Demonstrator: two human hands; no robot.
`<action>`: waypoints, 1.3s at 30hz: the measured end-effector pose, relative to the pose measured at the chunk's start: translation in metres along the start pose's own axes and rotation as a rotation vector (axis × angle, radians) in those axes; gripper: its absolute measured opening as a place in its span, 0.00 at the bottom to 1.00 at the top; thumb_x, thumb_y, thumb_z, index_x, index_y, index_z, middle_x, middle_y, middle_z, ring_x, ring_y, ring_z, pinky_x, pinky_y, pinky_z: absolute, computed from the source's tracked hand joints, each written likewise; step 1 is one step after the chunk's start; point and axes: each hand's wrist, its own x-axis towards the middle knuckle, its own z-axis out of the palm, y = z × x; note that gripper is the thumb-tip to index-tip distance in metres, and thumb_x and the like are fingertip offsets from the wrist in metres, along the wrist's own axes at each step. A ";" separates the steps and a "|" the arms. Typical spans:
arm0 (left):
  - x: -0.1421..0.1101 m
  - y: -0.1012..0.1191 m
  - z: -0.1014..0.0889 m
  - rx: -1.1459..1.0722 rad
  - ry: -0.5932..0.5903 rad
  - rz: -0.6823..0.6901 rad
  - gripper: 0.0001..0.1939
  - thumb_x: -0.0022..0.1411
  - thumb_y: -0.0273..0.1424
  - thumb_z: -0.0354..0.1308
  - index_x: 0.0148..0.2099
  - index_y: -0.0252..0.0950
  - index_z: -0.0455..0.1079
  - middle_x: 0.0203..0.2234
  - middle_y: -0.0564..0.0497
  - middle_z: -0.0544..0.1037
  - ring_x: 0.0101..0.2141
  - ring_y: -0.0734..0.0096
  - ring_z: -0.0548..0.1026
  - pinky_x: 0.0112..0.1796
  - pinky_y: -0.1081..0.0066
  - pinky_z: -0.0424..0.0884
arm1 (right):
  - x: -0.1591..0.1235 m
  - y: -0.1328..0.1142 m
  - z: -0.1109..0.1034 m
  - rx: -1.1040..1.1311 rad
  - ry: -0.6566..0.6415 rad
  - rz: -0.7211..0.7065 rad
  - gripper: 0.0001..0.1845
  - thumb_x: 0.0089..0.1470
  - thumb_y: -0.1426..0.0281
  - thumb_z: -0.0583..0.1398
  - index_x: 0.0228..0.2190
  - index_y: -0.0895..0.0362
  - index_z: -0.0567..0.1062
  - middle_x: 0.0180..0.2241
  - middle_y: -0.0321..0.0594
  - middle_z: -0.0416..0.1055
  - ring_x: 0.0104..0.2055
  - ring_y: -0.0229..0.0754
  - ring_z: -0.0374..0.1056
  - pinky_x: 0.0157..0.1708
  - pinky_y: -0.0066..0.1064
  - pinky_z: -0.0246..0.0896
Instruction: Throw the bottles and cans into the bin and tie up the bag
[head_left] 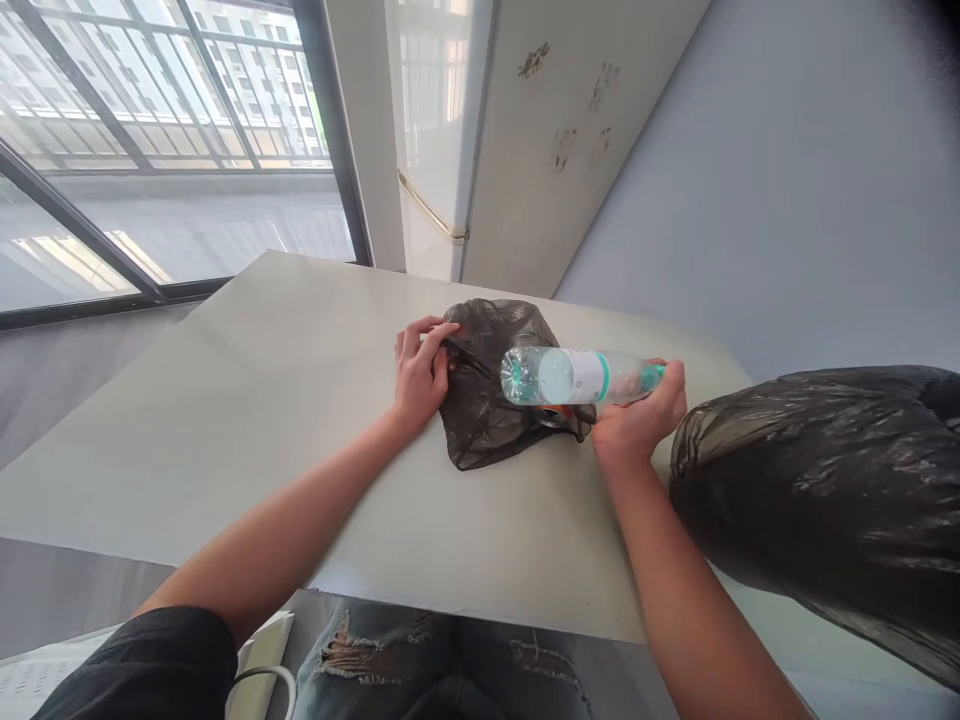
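A clear plastic bottle (pixel 570 376) with a white label and green cap lies sideways in my right hand (pixel 643 412), whose fingers wrap round the cap end. Its base points left, over a thin black plastic bag (pixel 480 425) on the table. My left hand (pixel 421 372) grips the bag's left edge, fingers bent on the film. Beneath the bottle, part of a can (pixel 553 416) with some orange-red shows at the bag's right side; the rest of it is hidden.
A large, full black bag (pixel 817 490) stands at the table's right, close to my right forearm. The pale table (pixel 247 400) reaches toward a white fridge (pixel 431 120) and a grey wall (pixel 810 190). Glass doors (pixel 172 120) are at the far left.
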 end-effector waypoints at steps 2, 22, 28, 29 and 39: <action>-0.002 0.007 -0.006 -0.020 0.014 0.112 0.20 0.73 0.29 0.48 0.63 0.41 0.70 0.59 0.40 0.73 0.59 0.55 0.71 0.62 0.50 0.66 | -0.007 0.002 0.003 0.049 -0.105 -0.008 0.18 0.66 0.55 0.57 0.30 0.54 0.67 0.24 0.29 0.56 0.20 0.33 0.56 0.19 0.26 0.52; 0.029 -0.067 -0.048 0.216 0.451 -0.446 0.28 0.69 0.48 0.60 0.63 0.36 0.68 0.49 0.39 0.80 0.54 0.50 0.74 0.57 0.52 0.69 | -0.051 0.009 -0.004 -0.226 -0.958 -0.819 0.04 0.64 0.72 0.63 0.39 0.53 0.73 0.34 0.37 0.72 0.33 0.40 0.66 0.37 0.34 0.62; 0.031 -0.128 -0.085 0.096 0.589 -0.695 0.31 0.64 0.38 0.67 0.64 0.37 0.59 0.55 0.40 0.77 0.52 0.60 0.78 0.53 0.62 0.73 | -0.064 0.005 -0.001 -0.531 -1.310 -0.926 0.08 0.68 0.73 0.59 0.39 0.57 0.79 0.40 0.45 0.80 0.43 0.46 0.72 0.46 0.40 0.68; 0.030 -0.133 -0.089 0.120 0.600 -0.704 0.33 0.62 0.37 0.68 0.63 0.37 0.59 0.55 0.39 0.77 0.52 0.59 0.78 0.54 0.61 0.72 | -0.067 0.007 0.001 -0.565 -1.339 -0.887 0.09 0.69 0.72 0.58 0.41 0.57 0.80 0.44 0.47 0.80 0.47 0.48 0.73 0.49 0.41 0.70; 0.024 -0.143 -0.094 0.277 0.531 -0.703 0.37 0.57 0.34 0.71 0.65 0.35 0.64 0.57 0.36 0.77 0.58 0.46 0.74 0.62 0.49 0.65 | -0.064 0.023 0.005 -0.831 -1.157 -0.760 0.25 0.68 0.75 0.51 0.61 0.64 0.75 0.69 0.55 0.64 0.68 0.58 0.63 0.67 0.54 0.64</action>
